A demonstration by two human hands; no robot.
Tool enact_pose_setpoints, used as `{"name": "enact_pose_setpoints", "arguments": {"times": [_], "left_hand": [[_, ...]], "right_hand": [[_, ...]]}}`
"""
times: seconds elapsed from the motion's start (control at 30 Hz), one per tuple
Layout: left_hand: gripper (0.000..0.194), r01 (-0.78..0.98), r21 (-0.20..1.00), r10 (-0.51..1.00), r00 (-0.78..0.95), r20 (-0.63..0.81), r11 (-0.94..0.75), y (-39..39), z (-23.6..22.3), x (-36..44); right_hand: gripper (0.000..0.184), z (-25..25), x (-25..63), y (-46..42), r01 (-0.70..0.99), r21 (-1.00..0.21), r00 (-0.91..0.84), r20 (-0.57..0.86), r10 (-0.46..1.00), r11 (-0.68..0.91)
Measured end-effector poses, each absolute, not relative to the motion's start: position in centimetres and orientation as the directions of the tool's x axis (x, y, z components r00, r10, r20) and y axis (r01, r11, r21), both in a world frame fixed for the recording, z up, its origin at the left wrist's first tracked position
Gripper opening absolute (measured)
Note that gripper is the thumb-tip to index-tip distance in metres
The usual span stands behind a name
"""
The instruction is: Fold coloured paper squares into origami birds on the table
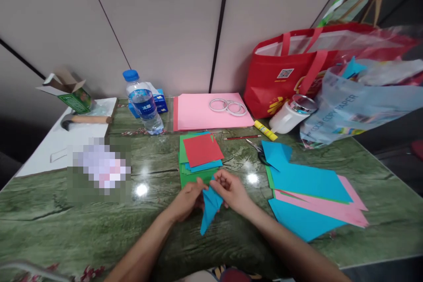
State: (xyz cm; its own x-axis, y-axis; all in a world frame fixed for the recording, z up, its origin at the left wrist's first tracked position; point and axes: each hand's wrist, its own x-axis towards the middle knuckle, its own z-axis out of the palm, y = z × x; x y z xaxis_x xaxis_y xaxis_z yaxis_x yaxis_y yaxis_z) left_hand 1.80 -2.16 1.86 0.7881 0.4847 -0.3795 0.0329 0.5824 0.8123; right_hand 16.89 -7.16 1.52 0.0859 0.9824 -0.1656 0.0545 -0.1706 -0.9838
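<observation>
Green wood-grain tabletop (155, 229) with objects resting on it

Far left: white sheet (46, 147), upright bottle (144, 106). Far centre: pink sheets (196, 112). Centre: stack of coloured squares (202, 150). To its right: pencil (242, 137), scissors (262, 157), loose coloured paper (307, 180). Far right: glue stick (265, 130), white mug (284, 116), plastic bag (350, 110), red bag (274, 77).

Pale panelled wall (165, 22) with dark seams, green wood-grained table (158, 238), bright light reflections (252, 178)

Two glare spots on tabletop (99, 220)
</observation>
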Motion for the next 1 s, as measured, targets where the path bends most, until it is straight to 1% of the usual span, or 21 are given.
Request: {"name": "enact_pose_setpoints", "arguments": {"times": [0.07,0.1,0.13,0.17,0.2,0.23,0.3,0.37,0.47,0.53,0.6,0.67,0.73,0.8,0.83,0.93,1.0], "left_hand": [[0.081,0.02,0.773,0.399,0.848,-0.349,0.634,-2.0,1.9,1.7],[0.084,0.029,0.777,0.38,0.86,-0.34,0.628,-2.0,2.0,1.7],[0.08,0.045,0.803,0.392,0.856,-0.338,0.595,-2.0,2.2,1.8],[0.068,0.094,0.832,0.402,0.842,-0.36,0.547,-2.1,2.4,1.9],[0.056,0.129,0.846,0.448,0.801,-0.396,0.518,-2.2,2.5,2.0],[0.05,0.144,0.852,0.497,0.758,-0.422,0.503,-2.2,2.7,2.1],[0.045,0.146,0.843,0.523,0.726,-0.447,0.518,-2.4,2.8,2.3],[0.043,0.158,0.827,0.497,0.733,-0.465,0.54,-2.5,2.8,2.5],[0.038,0.195,0.822,0.477,0.734,-0.484,0.535,-2.4,2.8,2.7],[0.036,0.199,0.833,0.502,0.717,-0.483,0.517,-2.3,2.8,2.9],[0.034,0.202,0.844,0.521,0.709,-0.476,0.496,-2.0,2.9,3.2],[0.034,0.195,0.823,0.485,0.727,-0.486,0.533,-1.9,2.9,3.4],[0.035,0.178,0.806,0.482,0.721,-0.497,0.565,-1.8,2.8,3.6],[0.035,0.161,0.798,0.497,0.706,-0.504,0.581,-1.8,2.8,3.7],[0.034,0.131,0.799,0.52,0.695,-0.497,0.587,-1.9,2.8,3.8],[0.032,-0.018,0.772,0.618,0.611,-0.494,0.635,-2.0,2.8,4.1],[0.028,-0.112,0.749,0.664,0.56,-0.495,0.653,-2.1,2.8,4.1]], "right_hand": [[0.022,1.1,16.9,-7.3,0.168,-0.979,0.16,-0.088,0.983,-0.115],[0.02,1.0,16.9,-7.4,0.234,-0.969,0.182,-0.042,0.982,-0.085],[0.018,0.9,16.9,-7.5,0.298,-0.953,0.194,0.007,0.981,-0.052],[0.017,0.9,16.9,-7.6,0.354,-0.935,0.196,0.053,0.979,-0.02],[0.015,1.0,17.0,-7.7,0.397,-0.918,0.193,0.088,0.977,0.005],[0.013,1.2,17.0,-7.7,0.423,-0.906,0.189,0.113,0.975,0.023],[0.012,1.6,17.1,-7.6,0.429,-0.903,0.176,0.119,0.977,0.033],[0.014,1.9,17.3,-7.4,0.407,-0.913,0.157,0.094,0.983,0.022],[0.03,1.8,17.7,-6.9,0.38,-0.925,0.164,0.059,0.985,-0.008],[0.036,1.4,17.9,-6.7,0.355,-0.934,0.206,0.042,0.978,-0.035],[0.037,1.0,17.9,-6.7,0.35,-0.936,0.242,0.043,0.969,-0.046],[0.035,0.8,17.8,-6.7,0.372,-0.927,0.275,0.07,0.959,-0.039],[0.032,1.0,17.8,-6.8,0.388,-0.921,0.302,0.097,0.948,-0.03],[0.029,1.5,18.0,-6.7,0.348,-0.937,0.301,0.072,0.951,-0.039],[0.026,1.8,18.1,-6.7,0.292,-0.955,0.285,0.029,0.958,-0.058],[0.016,2.6,18.5,-6.6,0.069,-0.989,0.139,-0.123,0.983,-0.133],[0.019,2.9,18.7,-6.6,-0.047,-0.985,0.042,-0.166,0.985,-0.164]]}}
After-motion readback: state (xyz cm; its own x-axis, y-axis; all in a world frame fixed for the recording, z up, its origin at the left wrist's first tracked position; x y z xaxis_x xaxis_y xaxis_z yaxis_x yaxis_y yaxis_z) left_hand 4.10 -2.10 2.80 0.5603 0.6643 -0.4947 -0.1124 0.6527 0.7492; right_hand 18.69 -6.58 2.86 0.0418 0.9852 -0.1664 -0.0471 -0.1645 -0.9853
